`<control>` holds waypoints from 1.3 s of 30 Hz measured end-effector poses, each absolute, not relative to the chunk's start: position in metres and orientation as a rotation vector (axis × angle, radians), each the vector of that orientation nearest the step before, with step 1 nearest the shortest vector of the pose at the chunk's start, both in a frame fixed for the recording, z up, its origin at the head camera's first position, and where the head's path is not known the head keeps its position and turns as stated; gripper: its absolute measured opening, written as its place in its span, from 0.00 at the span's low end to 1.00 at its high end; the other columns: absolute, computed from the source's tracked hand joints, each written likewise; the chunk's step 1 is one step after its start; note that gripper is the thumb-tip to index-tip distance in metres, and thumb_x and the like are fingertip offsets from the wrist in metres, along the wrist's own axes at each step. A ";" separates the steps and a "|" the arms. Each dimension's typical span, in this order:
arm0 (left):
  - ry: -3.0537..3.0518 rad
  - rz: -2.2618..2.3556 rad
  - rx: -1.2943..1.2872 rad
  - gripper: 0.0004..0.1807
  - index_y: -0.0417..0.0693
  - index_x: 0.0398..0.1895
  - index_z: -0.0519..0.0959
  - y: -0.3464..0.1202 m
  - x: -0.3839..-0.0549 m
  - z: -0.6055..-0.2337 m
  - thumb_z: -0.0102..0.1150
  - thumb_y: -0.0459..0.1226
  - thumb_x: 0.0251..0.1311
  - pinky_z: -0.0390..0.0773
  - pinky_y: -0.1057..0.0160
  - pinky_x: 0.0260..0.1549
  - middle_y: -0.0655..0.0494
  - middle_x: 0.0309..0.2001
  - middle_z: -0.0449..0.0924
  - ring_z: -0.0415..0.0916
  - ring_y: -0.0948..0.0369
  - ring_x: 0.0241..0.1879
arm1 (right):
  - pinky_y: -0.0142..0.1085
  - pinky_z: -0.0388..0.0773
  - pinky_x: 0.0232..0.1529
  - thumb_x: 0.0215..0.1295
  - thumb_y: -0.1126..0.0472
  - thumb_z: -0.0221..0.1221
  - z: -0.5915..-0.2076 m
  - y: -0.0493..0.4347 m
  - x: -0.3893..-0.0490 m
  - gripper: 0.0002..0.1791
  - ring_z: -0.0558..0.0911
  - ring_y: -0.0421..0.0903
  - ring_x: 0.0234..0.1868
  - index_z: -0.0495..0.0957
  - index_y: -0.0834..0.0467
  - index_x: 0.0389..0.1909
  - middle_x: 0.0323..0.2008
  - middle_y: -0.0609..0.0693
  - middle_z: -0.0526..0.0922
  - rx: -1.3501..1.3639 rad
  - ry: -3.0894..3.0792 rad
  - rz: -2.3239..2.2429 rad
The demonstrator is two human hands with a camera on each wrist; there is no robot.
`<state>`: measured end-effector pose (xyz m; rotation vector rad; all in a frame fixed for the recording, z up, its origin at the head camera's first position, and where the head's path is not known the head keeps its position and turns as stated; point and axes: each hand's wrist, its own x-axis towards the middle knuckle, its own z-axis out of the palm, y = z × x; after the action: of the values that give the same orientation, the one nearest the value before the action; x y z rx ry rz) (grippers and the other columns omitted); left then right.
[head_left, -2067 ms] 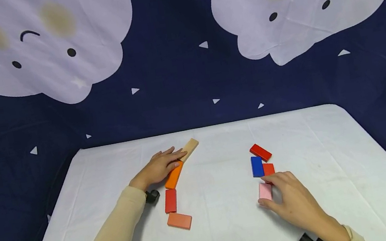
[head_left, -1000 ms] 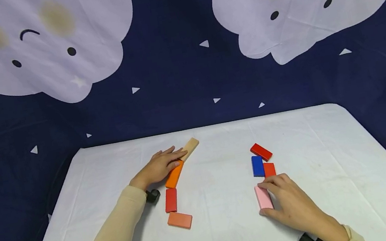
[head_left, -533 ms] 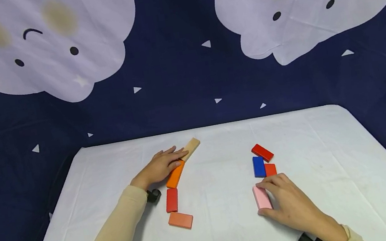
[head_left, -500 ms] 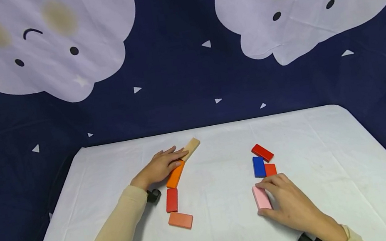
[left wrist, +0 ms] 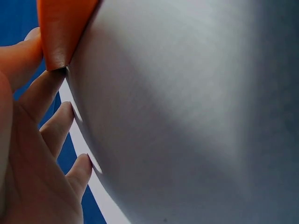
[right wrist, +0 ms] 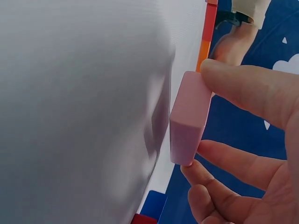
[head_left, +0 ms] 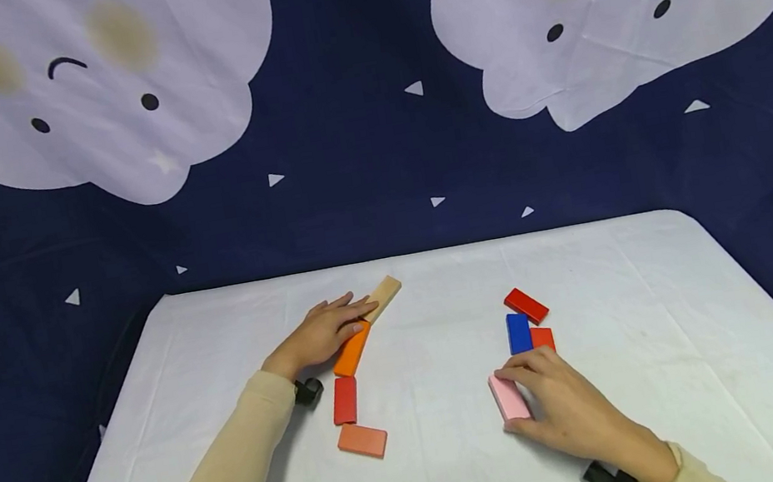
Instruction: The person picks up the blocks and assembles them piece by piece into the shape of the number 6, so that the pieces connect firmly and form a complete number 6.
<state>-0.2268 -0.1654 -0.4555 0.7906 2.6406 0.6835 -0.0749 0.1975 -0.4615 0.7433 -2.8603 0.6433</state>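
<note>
My right hand [head_left: 572, 405] pinches a pink wooden block [head_left: 508, 398] between thumb and fingertips, low over the right part of the table; the right wrist view shows the same pink block [right wrist: 189, 116] from its end. At the far left, my left hand [head_left: 321, 335] lies with extended fingers where a plain wood block [head_left: 384, 295] meets an orange block [head_left: 353, 351]. Thumb and forefinger are at the end of the orange block [left wrist: 65, 32] in the left wrist view. A red block [head_left: 344, 400] and a salmon block [head_left: 362, 440] continue that line toward me.
Beyond the right hand lie a blue block [head_left: 518, 333], a red block [head_left: 543, 337] partly hidden by the hand, and another red block [head_left: 526, 306] set at an angle. The white-covered table [head_left: 461, 473] ends at a dark blue cloth [head_left: 364, 194] printed with clouds.
The right hand has drawn the pink block away from the blue and red blocks, toward me and then left, turning it slightly. The left hand and its blocks have stayed put.
</note>
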 end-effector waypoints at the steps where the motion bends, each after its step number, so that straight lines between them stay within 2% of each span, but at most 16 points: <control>1: 2.640 0.684 0.790 0.25 0.57 0.75 0.67 -0.165 -0.227 -0.455 0.48 0.42 0.77 0.42 0.39 0.74 0.55 0.75 0.62 0.48 0.49 0.78 | 0.45 0.79 0.53 0.44 0.50 0.80 -0.462 0.196 -0.075 0.32 0.74 0.45 0.53 0.84 0.59 0.51 0.51 0.47 0.80 0.753 -2.861 0.645; 17: 2.648 0.685 0.809 0.25 0.56 0.75 0.67 -0.166 -0.227 -0.457 0.47 0.42 0.77 0.42 0.39 0.74 0.55 0.75 0.62 0.49 0.49 0.78 | 0.44 0.79 0.50 0.46 0.50 0.79 -0.463 0.179 -0.077 0.31 0.73 0.44 0.53 0.84 0.55 0.52 0.51 0.45 0.80 0.883 -2.868 0.668; 39: 2.646 0.691 0.820 0.25 0.56 0.76 0.66 -0.166 -0.227 -0.456 0.48 0.41 0.77 0.43 0.38 0.73 0.53 0.75 0.62 0.49 0.48 0.78 | 0.43 0.77 0.57 0.51 0.52 0.76 -0.459 0.156 -0.078 0.29 0.72 0.43 0.56 0.83 0.55 0.55 0.54 0.44 0.79 1.066 -2.933 0.689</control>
<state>-0.2269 -0.1658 -0.4557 0.8200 2.6457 0.6906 -0.0783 0.1557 -0.4591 1.0655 -2.9334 0.6890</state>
